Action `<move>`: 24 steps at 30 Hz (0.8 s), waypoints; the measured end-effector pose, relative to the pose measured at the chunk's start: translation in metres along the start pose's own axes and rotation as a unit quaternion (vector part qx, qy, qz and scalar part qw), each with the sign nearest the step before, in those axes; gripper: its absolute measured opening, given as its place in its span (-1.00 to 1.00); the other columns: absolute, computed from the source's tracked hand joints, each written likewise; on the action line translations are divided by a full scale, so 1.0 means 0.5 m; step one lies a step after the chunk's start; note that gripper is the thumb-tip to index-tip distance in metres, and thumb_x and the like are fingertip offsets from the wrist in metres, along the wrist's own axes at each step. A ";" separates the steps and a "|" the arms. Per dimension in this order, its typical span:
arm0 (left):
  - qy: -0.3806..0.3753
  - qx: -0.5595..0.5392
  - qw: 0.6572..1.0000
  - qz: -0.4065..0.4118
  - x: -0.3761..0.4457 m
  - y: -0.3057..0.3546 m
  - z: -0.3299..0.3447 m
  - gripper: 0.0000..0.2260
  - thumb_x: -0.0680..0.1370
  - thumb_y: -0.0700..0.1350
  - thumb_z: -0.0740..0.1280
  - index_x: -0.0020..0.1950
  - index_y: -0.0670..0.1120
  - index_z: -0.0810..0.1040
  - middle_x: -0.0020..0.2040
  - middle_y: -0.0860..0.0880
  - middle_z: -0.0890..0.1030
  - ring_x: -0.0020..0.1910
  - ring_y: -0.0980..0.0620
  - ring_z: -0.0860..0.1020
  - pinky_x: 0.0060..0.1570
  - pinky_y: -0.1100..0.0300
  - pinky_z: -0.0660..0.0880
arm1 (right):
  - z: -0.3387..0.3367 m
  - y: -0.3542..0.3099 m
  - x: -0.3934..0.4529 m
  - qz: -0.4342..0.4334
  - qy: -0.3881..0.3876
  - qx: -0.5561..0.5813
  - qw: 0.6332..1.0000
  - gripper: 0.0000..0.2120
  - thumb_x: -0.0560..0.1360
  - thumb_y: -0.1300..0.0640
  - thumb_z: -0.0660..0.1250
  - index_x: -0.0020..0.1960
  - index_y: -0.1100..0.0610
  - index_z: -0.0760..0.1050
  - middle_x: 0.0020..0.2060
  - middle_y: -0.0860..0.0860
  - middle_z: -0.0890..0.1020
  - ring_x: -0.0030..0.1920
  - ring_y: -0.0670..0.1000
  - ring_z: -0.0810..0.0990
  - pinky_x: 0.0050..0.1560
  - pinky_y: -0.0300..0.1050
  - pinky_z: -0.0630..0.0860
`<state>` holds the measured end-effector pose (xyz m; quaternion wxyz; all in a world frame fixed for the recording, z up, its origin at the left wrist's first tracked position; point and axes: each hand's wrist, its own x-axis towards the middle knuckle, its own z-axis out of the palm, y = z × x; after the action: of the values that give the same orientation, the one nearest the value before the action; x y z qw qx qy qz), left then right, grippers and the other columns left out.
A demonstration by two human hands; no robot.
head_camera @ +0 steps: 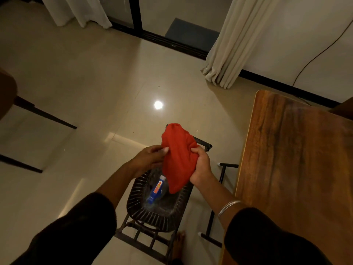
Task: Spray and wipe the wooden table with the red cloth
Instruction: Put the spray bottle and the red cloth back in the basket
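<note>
The red cloth [177, 157] hangs bunched in mid-air above a black chair. My right hand [201, 166] grips its right side in a closed fist. My left hand [150, 158] pinches its left edge with the fingertips. Below the cloth a spray bottle [156, 190] with a blue label and white cap lies on its side on the chair seat. The wooden table [298, 169] stands to the right of my hands, its brown top bare.
The black slatted chair [152, 215] stands right below me, with my bare foot [178, 243] beside its legs. Black table legs [221, 175] sit between chair and table. Curtains [227, 44] and a glass door lie ahead. Dark furniture legs [45, 115] cross the floor at left.
</note>
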<state>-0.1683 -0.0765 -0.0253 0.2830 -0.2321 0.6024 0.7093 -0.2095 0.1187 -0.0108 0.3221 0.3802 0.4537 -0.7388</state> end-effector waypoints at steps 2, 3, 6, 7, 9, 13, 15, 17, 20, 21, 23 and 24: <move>-0.035 -0.045 0.998 -0.041 0.026 0.005 0.020 -0.43 0.44 0.15 0.47 0.37 -0.04 0.45 0.28 -0.06 0.59 0.24 -0.09 0.57 0.26 -0.07 0.52 | 0.003 0.003 0.005 -0.001 -0.001 0.012 1.000 -0.78 0.58 0.08 0.31 0.16 0.03 0.65 -0.02 0.13 0.77 0.08 0.25 0.67 0.00 0.11 0.60; -0.018 -0.057 0.997 -0.039 0.036 0.001 0.025 -0.43 0.43 0.11 0.49 0.37 -0.06 0.46 0.27 -0.08 0.60 0.24 -0.10 0.57 0.23 -0.07 0.54 | 0.005 0.003 0.008 -0.005 0.005 0.016 1.000 -0.80 0.58 0.10 0.31 0.15 0.03 0.65 -0.03 0.12 0.76 0.08 0.24 0.67 0.00 0.11 0.60; 0.074 0.020 0.997 0.017 0.051 -0.003 0.022 -0.51 0.43 0.01 0.52 0.31 -0.07 0.52 0.19 -0.03 0.64 0.11 -0.01 0.64 -0.04 0.18 0.61 | 0.004 -0.003 0.027 -0.061 0.032 -0.056 0.996 -0.73 0.60 0.15 0.33 0.29 0.04 0.57 0.12 0.12 0.69 0.09 0.17 0.65 -0.05 0.05 0.59; 0.102 0.063 0.992 0.037 0.054 -0.004 0.014 -0.58 0.45 0.00 0.51 0.27 -0.04 0.53 0.17 -0.02 0.63 0.03 0.06 0.63 -0.13 0.26 0.58 | 0.002 -0.007 0.037 -0.096 0.046 -0.114 0.988 -0.72 0.63 0.17 0.31 0.33 0.05 0.54 0.15 0.11 0.67 0.08 0.13 0.64 -0.04 0.03 0.60; 0.153 0.121 0.980 0.047 0.059 -0.010 -0.006 -0.63 0.47 -0.01 0.49 0.22 -0.03 0.52 0.17 -0.06 0.61 0.00 0.04 0.61 -0.10 0.19 0.56 | -0.002 -0.016 0.059 -0.149 0.091 -0.226 0.958 -0.74 0.69 0.17 0.25 0.36 0.04 0.50 0.13 0.08 0.64 0.04 0.09 0.64 0.04 0.07 0.66; 0.149 0.314 0.937 -0.010 0.063 -0.019 -0.018 -0.42 0.48 -0.08 0.49 0.40 -0.18 0.33 0.31 -0.20 0.51 0.24 -0.23 0.53 0.21 -0.07 0.52 | -0.018 -0.029 0.090 -0.174 0.155 -0.468 0.852 -0.60 0.71 0.13 0.27 0.53 0.13 0.38 0.33 0.16 0.57 0.23 0.18 0.63 0.25 0.17 0.63; 0.162 0.381 0.910 -0.007 0.066 -0.028 0.001 -0.33 0.45 -0.11 0.52 0.46 -0.16 0.27 0.34 -0.20 0.51 0.26 -0.21 0.54 0.26 -0.07 0.50 | -0.031 -0.022 0.087 -0.225 0.161 -0.575 0.770 -0.46 0.67 0.16 0.35 0.61 0.09 0.29 0.51 0.14 0.41 0.40 0.20 0.52 0.30 0.18 0.61; 0.209 0.467 0.859 0.012 0.071 -0.036 0.020 -0.33 0.44 -0.06 0.53 0.45 -0.13 0.31 0.33 -0.18 0.49 0.28 -0.17 0.51 0.28 -0.06 0.48 | -0.036 -0.009 0.077 -0.294 0.127 -0.653 0.686 -0.45 0.64 0.16 0.38 0.59 0.03 0.33 0.53 0.08 0.39 0.48 0.16 0.44 0.36 0.16 0.57; 0.251 0.576 0.774 0.073 0.082 -0.043 0.030 -0.35 0.43 0.03 0.52 0.44 -0.08 0.33 0.34 -0.15 0.44 0.29 -0.13 0.43 0.25 -0.01 0.46 | -0.034 0.018 0.081 -0.301 0.041 -0.721 0.622 -0.36 0.60 0.02 0.46 0.60 0.01 0.30 0.51 0.04 0.42 0.51 0.13 0.40 0.49 0.17 0.42; 0.253 0.598 0.755 0.092 0.087 -0.042 0.028 -0.34 0.42 0.04 0.52 0.44 -0.06 0.34 0.35 -0.14 0.42 0.30 -0.13 0.41 0.25 -0.02 0.44 | -0.031 0.021 0.086 -0.284 0.035 -0.738 0.611 -0.32 0.58 -0.02 0.48 0.61 0.00 0.27 0.51 0.05 0.42 0.51 0.14 0.40 0.50 0.18 0.40; 0.225 0.634 0.730 0.116 0.100 -0.042 0.026 -0.37 0.44 0.04 0.49 0.45 -0.03 0.34 0.37 -0.11 0.42 0.32 -0.13 0.39 0.28 -0.04 0.39 | -0.025 0.020 0.102 -0.265 0.037 -0.773 0.574 -0.34 0.59 -0.03 0.47 0.60 0.01 0.29 0.49 0.06 0.46 0.48 0.15 0.44 0.49 0.19 0.40; 0.201 0.654 0.720 0.114 0.102 -0.042 0.027 -0.39 0.47 0.05 0.47 0.45 -0.02 0.33 0.37 -0.10 0.43 0.33 -0.13 0.39 0.30 -0.05 0.37 | -0.023 0.017 0.105 -0.258 0.034 -0.797 0.545 -0.40 0.60 -0.01 0.45 0.57 0.02 0.34 0.45 0.08 0.50 0.44 0.16 0.49 0.46 0.19 0.43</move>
<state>-0.1913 -0.0544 -0.0726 0.1530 -0.0558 0.9814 0.1020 -0.2258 0.1192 -0.0626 0.2728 -0.1413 0.9452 -0.1108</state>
